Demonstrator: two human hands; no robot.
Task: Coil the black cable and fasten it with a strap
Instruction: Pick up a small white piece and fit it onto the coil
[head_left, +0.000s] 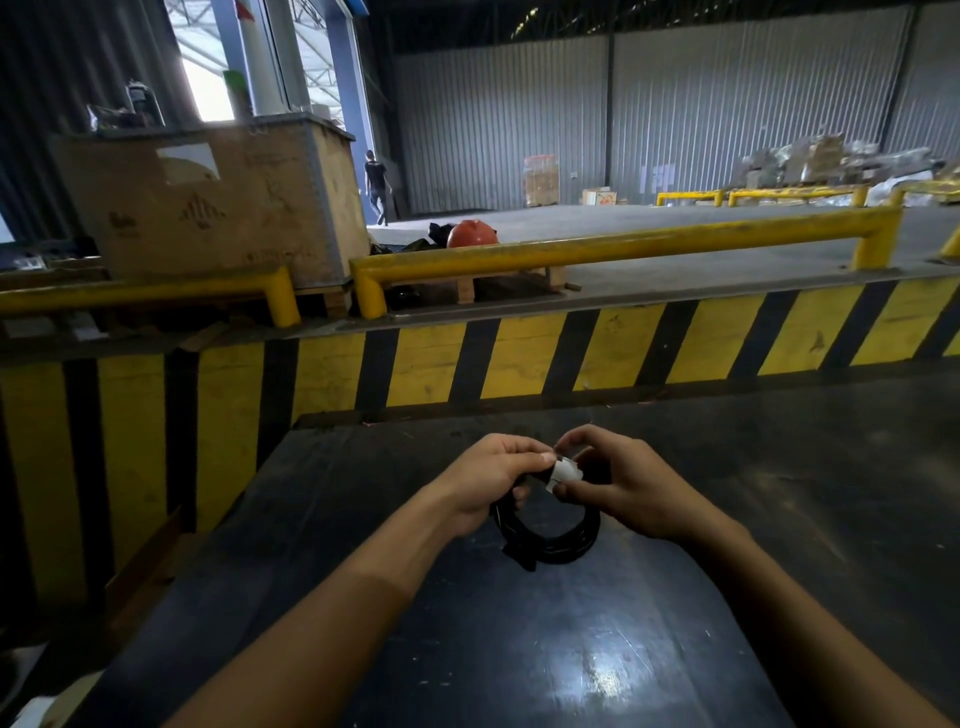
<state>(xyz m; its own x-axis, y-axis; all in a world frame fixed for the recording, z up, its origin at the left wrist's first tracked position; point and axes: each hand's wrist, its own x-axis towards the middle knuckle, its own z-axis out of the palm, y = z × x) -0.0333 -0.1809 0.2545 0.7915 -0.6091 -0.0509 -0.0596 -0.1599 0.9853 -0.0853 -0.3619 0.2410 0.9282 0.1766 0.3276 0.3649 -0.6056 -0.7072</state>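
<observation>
The black cable (550, 545) is wound into a small coil that hangs just above the dark table (519, 649). A white strap (565, 472) wraps the top of the coil. My left hand (488, 483) grips the coil's upper left, thumb pressed against the strap. My right hand (623, 483) pinches the strap from the right, thumb below and forefinger above. A short cable end sticks out at the coil's lower left. The fingers hide the top of the coil.
A yellow-and-black striped barrier (519, 358) runs just beyond the table's far edge. Behind it stand yellow guard rails (623, 247), a large wooden crate (218, 202) and an orange hard hat (471, 234). A person (376, 184) walks far off.
</observation>
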